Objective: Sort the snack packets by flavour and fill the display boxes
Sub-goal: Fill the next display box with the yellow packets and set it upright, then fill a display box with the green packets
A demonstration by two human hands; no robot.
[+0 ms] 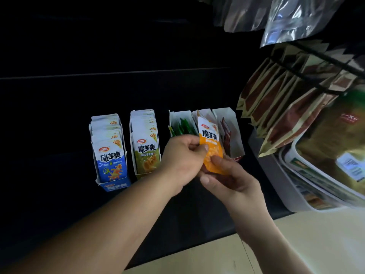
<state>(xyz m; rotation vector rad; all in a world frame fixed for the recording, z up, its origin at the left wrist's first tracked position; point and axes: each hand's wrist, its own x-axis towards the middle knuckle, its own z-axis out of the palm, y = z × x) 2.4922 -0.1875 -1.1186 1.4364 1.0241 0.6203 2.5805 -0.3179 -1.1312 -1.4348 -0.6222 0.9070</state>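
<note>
The left hand (181, 157) and right hand (235, 180) both pinch the orange packet (210, 143) upright in their fingers (218, 162), the white middle box (205, 114) just behind it.

"魔芋爽" on blue packet (110, 161), olive packet (147, 155), orange packet (210, 143); "20%" atop blue.

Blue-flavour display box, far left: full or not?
Full, as far as visible: the blue box holds a row of upright packets from front to back.

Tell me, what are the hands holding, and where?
An orange packet, held by both hands: the left hand pinches its left edge, the right hand grips its bottom end.
</note>
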